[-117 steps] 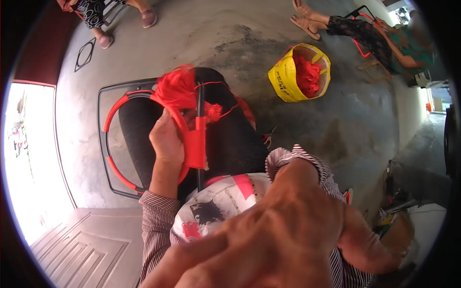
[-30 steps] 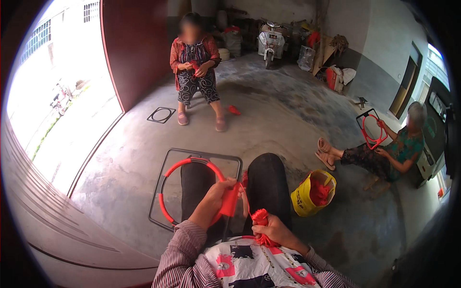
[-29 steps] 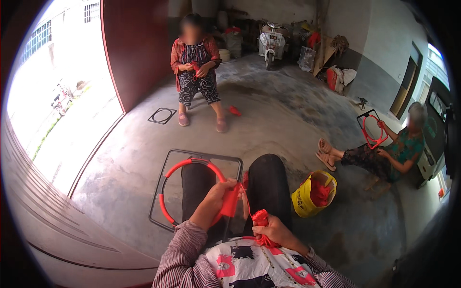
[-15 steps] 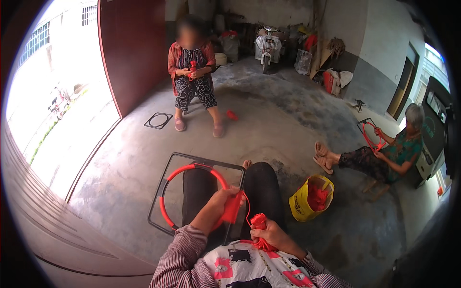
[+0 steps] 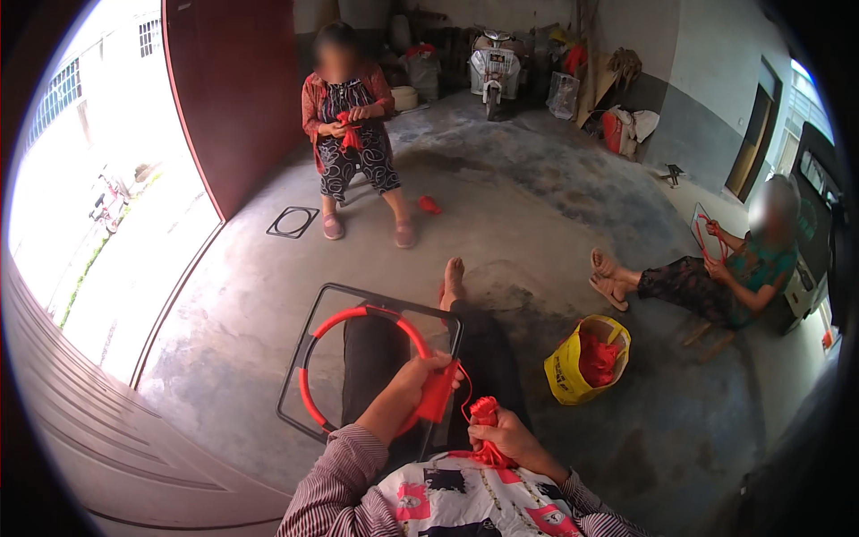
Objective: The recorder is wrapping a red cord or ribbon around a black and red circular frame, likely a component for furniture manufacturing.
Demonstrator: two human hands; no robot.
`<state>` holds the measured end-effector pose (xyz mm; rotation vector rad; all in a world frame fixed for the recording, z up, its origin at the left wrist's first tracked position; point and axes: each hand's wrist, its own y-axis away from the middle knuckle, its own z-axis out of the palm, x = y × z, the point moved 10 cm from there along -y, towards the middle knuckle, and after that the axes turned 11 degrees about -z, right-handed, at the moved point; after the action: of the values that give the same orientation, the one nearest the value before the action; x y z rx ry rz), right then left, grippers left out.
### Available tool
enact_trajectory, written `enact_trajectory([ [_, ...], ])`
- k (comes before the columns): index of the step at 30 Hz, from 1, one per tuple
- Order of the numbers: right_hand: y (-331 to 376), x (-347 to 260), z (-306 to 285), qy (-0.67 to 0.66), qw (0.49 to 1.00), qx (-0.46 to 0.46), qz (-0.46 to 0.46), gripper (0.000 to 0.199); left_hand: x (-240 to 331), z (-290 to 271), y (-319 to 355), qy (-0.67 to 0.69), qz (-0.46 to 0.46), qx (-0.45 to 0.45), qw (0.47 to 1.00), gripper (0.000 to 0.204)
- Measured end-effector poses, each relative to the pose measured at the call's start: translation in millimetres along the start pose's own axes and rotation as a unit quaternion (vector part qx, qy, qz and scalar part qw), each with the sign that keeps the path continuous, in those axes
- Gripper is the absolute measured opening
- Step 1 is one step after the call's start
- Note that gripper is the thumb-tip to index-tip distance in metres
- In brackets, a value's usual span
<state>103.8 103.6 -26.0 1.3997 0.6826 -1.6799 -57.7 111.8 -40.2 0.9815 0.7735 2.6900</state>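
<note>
A black square frame with a round ring inside it rests over my thighs. Red covering wraps most of the ring, with dark gaps left between the wrapped parts. My left hand is closed at the ring's right side, and a flat red strip hangs from under its fingers. From there a thin red cord curves down toward my right hand, which is closed around a gathered red bundle by my patterned apron. The bundle's loose strands spread below the fist.
A yellow bag holding red material stands right of my legs. Ahead sits a person with a red bundle; a second black frame lies on the floor nearby. Another person sits at right with a red ring. A scooter stands at the back.
My bare foot now shows farther forward, past the frame. Both my hands keep their grips almost in place. The person ahead has shifted their hands, and their red bundle hangs lower.
</note>
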Motion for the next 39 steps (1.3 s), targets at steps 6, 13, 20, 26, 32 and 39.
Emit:
enact_trajectory([
  [6, -6.7, 8.1, -9.0, -0.021, 1.0, 0.011, 0.001, 0.018, -5.7, 2.3, 2.9, -0.002, -0.021, 0.011, 1.0, 0.01],
  [13, -1.6, 10.4, -27.7, -0.118, 0.991, 0.052, -0.026, 0.015, -21.0, 47.8, 15.6, -0.1, -0.042, -0.017, 0.994, 0.015],
  [20, -1.9, 14.1, -35.9, -0.157, 0.985, 0.051, -0.053, 0.016, -7.6, 43.1, 30.3, -0.121, 0.0, 0.049, 0.991, 0.018],
  [26, 0.2, 14.5, -34.1, -0.181, 0.98, 0.06, -0.061, 0.017, -17.2, 49.9, 37.6, -0.138, -0.029, 0.079, 0.987, 0.011],
  [32, -2.7, 11.0, -32.0, -0.159, 0.983, 0.047, -0.079, 0.016, -9.8, 57.9, 42.5, -0.146, -0.003, 0.059, 0.988, 0.012],
  [39, 0.7, 7.4, -32.7, -0.139, 0.986, 0.049, -0.076, 0.016, -15.3, 64.8, 48.4, -0.178, -0.03, 0.064, 0.982, 0.018],
])
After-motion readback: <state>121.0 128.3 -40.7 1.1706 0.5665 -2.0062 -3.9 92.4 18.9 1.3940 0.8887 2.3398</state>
